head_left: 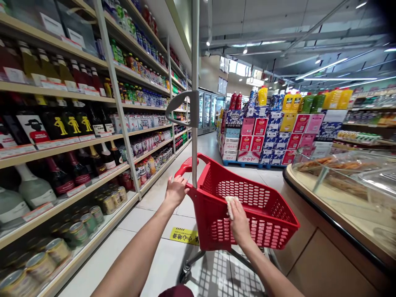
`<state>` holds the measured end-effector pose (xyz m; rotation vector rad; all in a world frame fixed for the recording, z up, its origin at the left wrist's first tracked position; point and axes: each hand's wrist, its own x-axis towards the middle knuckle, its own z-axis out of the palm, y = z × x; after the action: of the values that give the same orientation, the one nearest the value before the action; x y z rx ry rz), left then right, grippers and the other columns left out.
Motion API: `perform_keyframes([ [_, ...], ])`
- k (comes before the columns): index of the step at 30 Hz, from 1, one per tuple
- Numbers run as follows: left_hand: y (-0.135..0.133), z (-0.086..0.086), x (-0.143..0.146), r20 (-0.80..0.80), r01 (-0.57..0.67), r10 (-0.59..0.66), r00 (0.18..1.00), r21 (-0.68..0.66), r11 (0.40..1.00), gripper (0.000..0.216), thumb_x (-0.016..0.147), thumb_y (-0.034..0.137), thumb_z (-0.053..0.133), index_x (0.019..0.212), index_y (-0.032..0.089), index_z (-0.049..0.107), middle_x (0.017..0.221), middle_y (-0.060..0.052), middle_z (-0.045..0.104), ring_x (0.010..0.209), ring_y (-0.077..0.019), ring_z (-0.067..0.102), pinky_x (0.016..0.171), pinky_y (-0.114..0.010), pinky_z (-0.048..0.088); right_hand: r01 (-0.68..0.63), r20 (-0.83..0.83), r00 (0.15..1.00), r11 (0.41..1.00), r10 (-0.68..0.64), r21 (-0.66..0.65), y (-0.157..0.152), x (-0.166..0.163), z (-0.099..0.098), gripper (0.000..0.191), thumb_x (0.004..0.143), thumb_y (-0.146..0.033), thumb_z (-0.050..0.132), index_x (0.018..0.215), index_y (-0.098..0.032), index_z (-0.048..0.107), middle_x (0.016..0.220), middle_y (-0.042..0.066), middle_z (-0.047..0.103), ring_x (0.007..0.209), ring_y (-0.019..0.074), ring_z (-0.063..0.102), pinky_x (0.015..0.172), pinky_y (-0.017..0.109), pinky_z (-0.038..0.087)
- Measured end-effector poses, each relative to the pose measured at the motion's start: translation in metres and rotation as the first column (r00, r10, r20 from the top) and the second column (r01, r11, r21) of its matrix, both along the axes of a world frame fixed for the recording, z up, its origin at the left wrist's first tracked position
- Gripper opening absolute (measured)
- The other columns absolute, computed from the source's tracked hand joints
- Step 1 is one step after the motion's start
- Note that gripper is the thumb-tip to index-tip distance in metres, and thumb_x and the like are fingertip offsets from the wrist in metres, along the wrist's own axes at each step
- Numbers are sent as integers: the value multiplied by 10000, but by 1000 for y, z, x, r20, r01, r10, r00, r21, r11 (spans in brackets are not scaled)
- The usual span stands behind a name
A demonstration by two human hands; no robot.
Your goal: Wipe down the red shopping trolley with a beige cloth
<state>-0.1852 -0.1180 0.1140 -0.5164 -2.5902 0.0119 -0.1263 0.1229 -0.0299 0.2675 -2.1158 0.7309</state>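
Note:
A red plastic shopping basket [272,214] on a wheeled frame stands in the aisle right in front of me, with a grey upright handle pole [194,82] rising from its near end. My left hand [175,190] is closed over the basket's near left rim. My right hand [239,220] reaches inside the basket and presses a small pale cloth [229,204] against the inner wall. The basket holds nothing else that I can see.
Long shelves of bottles and cans [62,136] line the left side. A glass deli counter [346,185] curves in at the right. Stacked drink cartons on a pallet [266,136] stand ahead, fridges [207,109] beyond. A yellow floor sticker [184,236] lies under the basket.

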Motion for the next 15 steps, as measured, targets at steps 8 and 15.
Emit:
perform_keyframes([
  [8, 27, -18, 37, -86, 59, -44, 995, 183, 981, 171, 813, 366, 509, 875, 220, 574, 952, -29, 624, 998, -206, 486, 908, -441, 259, -76, -108, 993, 977, 55, -201, -97, 4, 84, 476, 877, -166, 268, 1353, -177, 284, 1386, 61, 336, 1278, 198, 300, 1022, 426, 341],
  [15, 53, -23, 62, -109, 199, -178, 978, 240, 950, 215, 760, 335, 579, 931, 205, 558, 917, -26, 596, 954, -198, 483, 966, -409, 252, -92, -288, 939, 942, 190, 323, -29, -1, 223, 420, 885, -133, 257, 1292, -127, 363, 1413, 28, 289, 1333, 191, 89, 1081, 441, 165],
])
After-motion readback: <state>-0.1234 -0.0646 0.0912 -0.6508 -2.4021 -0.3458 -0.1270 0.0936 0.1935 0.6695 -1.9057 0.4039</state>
